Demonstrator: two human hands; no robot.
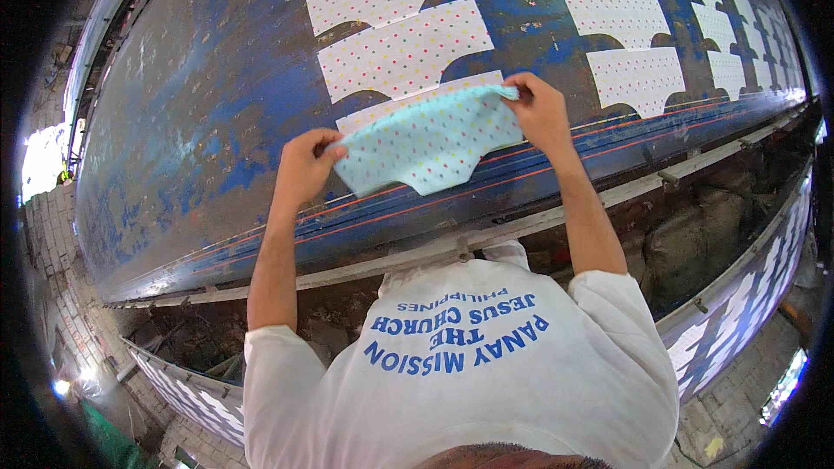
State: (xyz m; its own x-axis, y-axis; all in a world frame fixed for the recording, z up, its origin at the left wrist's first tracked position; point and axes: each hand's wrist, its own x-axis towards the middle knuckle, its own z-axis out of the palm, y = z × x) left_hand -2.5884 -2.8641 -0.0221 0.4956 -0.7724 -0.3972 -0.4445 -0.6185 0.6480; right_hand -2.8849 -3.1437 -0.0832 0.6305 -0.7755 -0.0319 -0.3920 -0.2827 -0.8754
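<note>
Head view: along the near edge of the long, blue-stained dark table, the left hand and right hand pinch opposite upper corners of a pale-blue dotted cloth panel, not yet flat; white dotted panels already lie spread farther across.
</note>
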